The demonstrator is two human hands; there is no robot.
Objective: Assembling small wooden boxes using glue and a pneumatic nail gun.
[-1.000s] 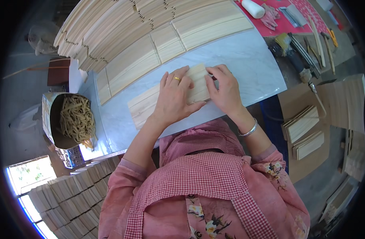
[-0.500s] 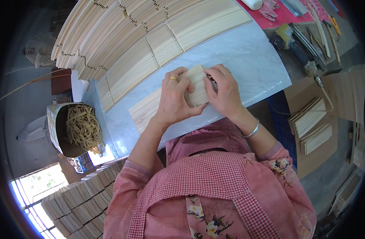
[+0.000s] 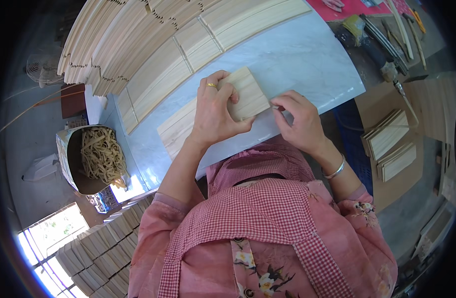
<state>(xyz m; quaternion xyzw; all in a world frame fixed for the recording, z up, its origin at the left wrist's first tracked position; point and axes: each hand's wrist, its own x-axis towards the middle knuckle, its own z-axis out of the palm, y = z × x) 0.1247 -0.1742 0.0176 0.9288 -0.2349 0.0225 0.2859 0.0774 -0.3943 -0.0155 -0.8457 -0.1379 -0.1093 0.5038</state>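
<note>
A long pale wooden board point(image 3: 250, 93) lies slantwise on the white marbled tabletop point(image 3: 317, 69) in front of me. My left hand point(image 3: 211, 110) is closed across it, fingers over the far edge and thumb at the near edge. Just off the board's right end is my right hand point(image 3: 301, 122), its thumb and index finger bent together beside the near corner. Whatever the right fingertips pinch, if anything, is too small to make out.
Stacked wooden slats point(image 3: 133, 44) fill the tabletop's far left side. To the left stands a box point(image 3: 69, 144) of tan bands point(image 3: 102, 151). A power tool point(image 3: 372, 62) and hand tools lie at the far right; small board stacks point(image 3: 389, 134) sit below. Bundled wood point(image 3: 101, 248) stands lower left.
My right hand has come off the board's end and moved right and toward me, uncovering the right end. My left hand keeps its grip, shifted slightly left.
</note>
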